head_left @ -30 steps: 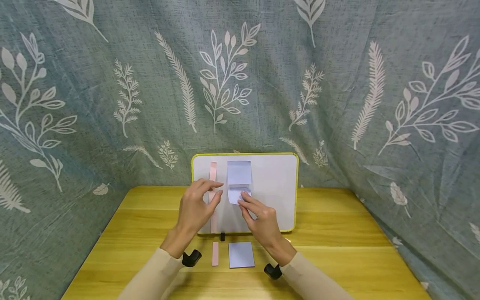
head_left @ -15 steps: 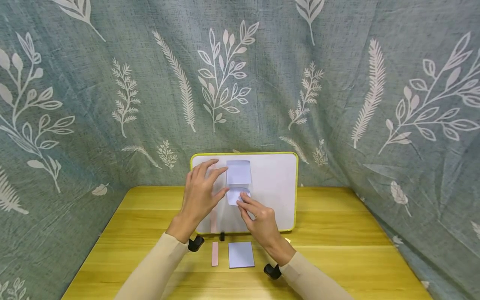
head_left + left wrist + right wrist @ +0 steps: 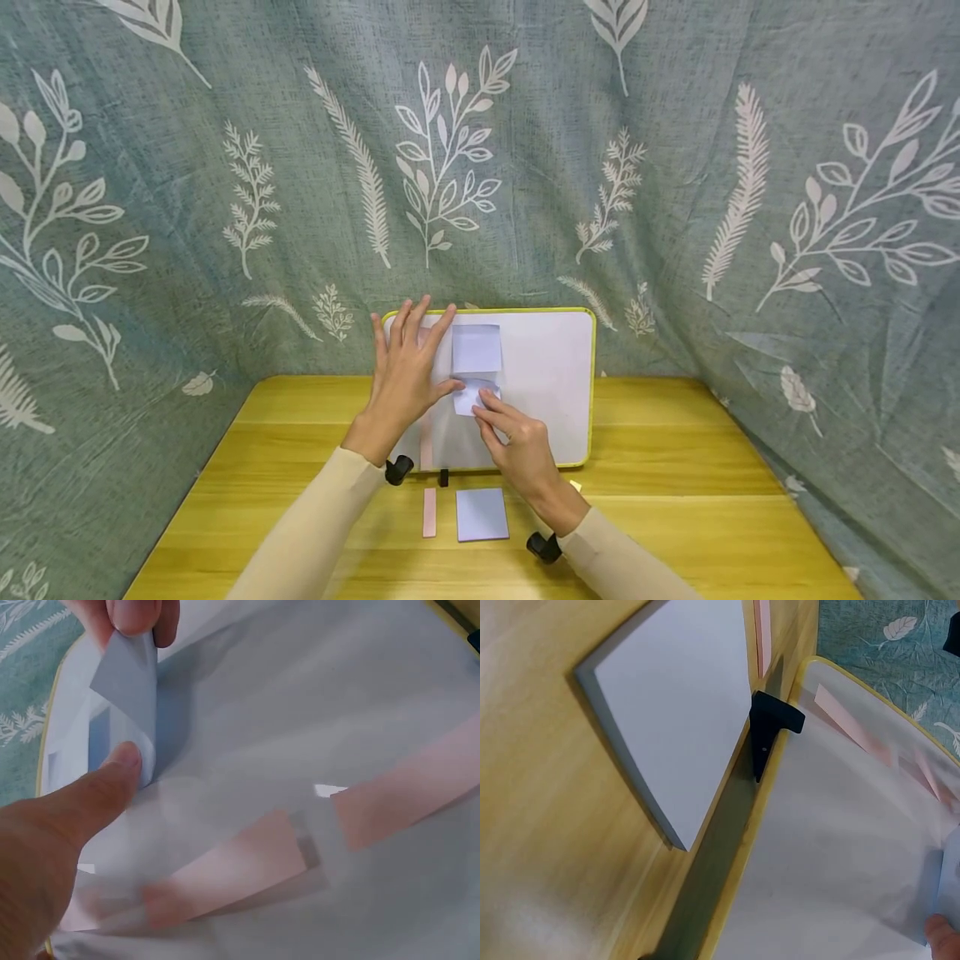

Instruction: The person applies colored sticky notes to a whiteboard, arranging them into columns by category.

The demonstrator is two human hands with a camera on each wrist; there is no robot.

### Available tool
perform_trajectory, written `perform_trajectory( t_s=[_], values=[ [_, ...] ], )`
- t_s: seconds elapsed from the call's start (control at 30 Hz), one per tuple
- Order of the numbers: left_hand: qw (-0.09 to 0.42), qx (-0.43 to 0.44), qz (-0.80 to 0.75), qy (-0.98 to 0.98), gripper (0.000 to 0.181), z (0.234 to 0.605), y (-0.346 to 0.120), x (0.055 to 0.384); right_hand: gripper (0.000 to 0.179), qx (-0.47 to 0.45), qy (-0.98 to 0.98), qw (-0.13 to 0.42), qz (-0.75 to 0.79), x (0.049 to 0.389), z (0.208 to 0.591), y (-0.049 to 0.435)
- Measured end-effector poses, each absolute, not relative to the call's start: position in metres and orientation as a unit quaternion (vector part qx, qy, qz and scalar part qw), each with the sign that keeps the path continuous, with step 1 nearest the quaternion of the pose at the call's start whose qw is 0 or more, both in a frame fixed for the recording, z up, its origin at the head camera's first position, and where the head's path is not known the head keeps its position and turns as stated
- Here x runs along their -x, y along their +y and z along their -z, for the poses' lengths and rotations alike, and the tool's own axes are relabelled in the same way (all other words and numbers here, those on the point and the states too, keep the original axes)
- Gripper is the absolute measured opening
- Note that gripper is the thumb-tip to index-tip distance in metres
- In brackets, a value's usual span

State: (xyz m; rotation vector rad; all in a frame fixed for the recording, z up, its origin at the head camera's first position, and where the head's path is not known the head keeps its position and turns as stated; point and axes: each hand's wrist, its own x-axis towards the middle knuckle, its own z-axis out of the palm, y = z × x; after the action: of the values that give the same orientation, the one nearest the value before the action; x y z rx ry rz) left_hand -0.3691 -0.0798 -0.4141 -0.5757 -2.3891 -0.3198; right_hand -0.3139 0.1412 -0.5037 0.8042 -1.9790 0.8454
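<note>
A lower pale blue sticky note (image 3: 467,402) is on the whiteboard (image 3: 551,392), below an upper blue sticky note (image 3: 476,348). My right hand (image 3: 528,446) pinches its lower right part, and in the left wrist view the paper (image 3: 131,671) bends away from the board. With fingers spread toward the board's top edge, my left hand (image 3: 402,375) touches the note's upper left with the thumb (image 3: 124,757). Pink paper strips (image 3: 225,874) run in a column on the board, partly hidden behind the left hand in the head view.
On the wooden table (image 3: 300,483) before the board lie a thick blue sticky note pad (image 3: 482,515) and a narrow pink pad (image 3: 429,512). A black foot (image 3: 769,724) supports the board's lower edge. A patterned curtain (image 3: 525,167) hangs behind.
My left hand has moved up and slightly right, its fingers spreading and its thumb coming onto the lower note. The right hand keeps its pinch in nearly the same place.
</note>
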Motion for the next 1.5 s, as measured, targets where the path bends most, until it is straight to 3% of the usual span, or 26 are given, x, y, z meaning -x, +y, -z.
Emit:
perform_trajectory(
  t_s=[0.47,0.67,0.9,1.2,1.5],
  values=[
    [0.36,0.199,0.151,-0.899,0.122,0.42,-0.076,0.378,0.027,-0.326,-0.816,0.396,-0.266,0.312,0.504,0.139],
    [0.34,0.196,0.165,-0.905,0.117,0.416,-0.074,0.379,0.049,-0.335,-0.839,0.405,-0.143,0.315,0.504,0.14],
    [0.331,0.195,0.152,-0.911,0.118,0.415,-0.074,0.381,0.078,-0.345,-0.873,0.344,-0.036,0.318,0.506,0.138],
    [0.357,0.211,0.156,-0.896,0.123,0.416,-0.076,0.384,0.091,-0.308,-0.91,0.268,0.069,0.317,0.505,0.132],
    [0.346,0.216,0.158,-0.899,0.131,0.417,-0.077,0.382,0.101,-0.272,-0.925,0.249,0.094,0.311,0.511,0.133]
  ],
)
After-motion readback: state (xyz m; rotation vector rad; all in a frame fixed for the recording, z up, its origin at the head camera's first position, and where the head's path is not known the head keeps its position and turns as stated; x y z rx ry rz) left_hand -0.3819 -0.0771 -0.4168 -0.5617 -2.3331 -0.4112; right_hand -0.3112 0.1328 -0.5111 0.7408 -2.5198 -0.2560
